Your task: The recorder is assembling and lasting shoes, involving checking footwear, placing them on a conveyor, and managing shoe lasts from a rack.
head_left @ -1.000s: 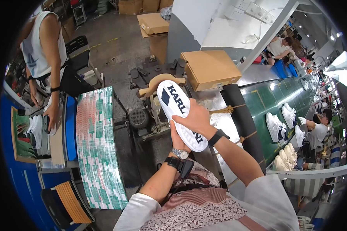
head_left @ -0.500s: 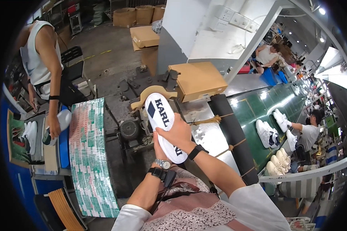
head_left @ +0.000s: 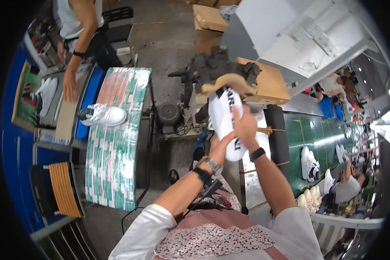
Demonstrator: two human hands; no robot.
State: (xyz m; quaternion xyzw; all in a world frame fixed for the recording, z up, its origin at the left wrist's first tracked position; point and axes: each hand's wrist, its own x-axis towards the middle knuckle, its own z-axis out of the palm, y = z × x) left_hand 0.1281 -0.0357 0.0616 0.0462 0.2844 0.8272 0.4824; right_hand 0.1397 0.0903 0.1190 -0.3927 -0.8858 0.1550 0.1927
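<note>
A white shoe (head_left: 222,118) is held sole up in both my hands, its pale sole marked with dark lettering. My left hand (head_left: 219,150) closes round the near end, and my right hand (head_left: 246,126) grips its right side. The shoe's far end meets, or nearly meets, the curved tan pad (head_left: 229,81) of a dark metal machine (head_left: 216,65); contact is hard to tell. Another white sneaker (head_left: 107,115) lies on the plastic-wrapped table (head_left: 112,173) to my left.
A co-worker's hand (head_left: 69,86) hangs over a board by a tray (head_left: 25,102) with a white shoe. Right of the machine stand a cardboard box (head_left: 271,84) and a black roller (head_left: 276,143). Beyond runs a green conveyor (head_left: 294,173) carrying shoes. A motor (head_left: 168,113) sits low beside the machine.
My hands have moved the shoe forward to the tan pad as the view shifted left. The co-worker has let go of a sneaker, which now lies on the wrapped table.
</note>
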